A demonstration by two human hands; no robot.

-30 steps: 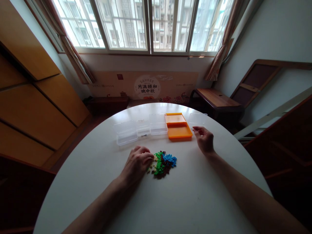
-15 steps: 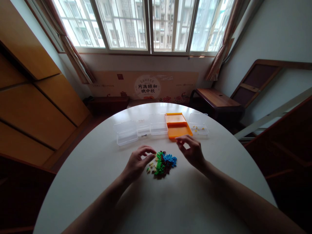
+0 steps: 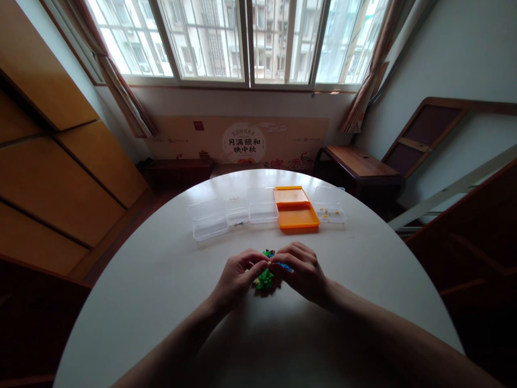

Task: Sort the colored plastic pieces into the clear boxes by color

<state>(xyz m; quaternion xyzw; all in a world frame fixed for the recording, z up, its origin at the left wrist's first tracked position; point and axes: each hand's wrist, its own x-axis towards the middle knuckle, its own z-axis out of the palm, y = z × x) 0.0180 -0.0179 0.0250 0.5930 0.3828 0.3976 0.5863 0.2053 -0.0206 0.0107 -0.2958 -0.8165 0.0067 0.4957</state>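
A small pile of tiny building bricks (image 3: 264, 279), green, blue, brown and pale yellow, lies on the round white table (image 3: 161, 280). Both hands meet over it. My left hand (image 3: 238, 277) pinches a small pale yellow brick between thumb and forefinger. My right hand (image 3: 301, 269) has its fingertips touching that same spot, curled over the blue part of the pile and hiding much of it. Whether the right hand grips a brick cannot be made out.
At the far side of the table stand an open orange box (image 3: 297, 211), a clear box (image 3: 330, 206) holding a few yellow bricks, and further clear boxes (image 3: 210, 220) to the left. Behind are a window, wooden furniture and a leaning frame.
My right hand came back from the clear box at the far right to the pile and met my left hand, which lifted a pale brick from the pile's left edge.
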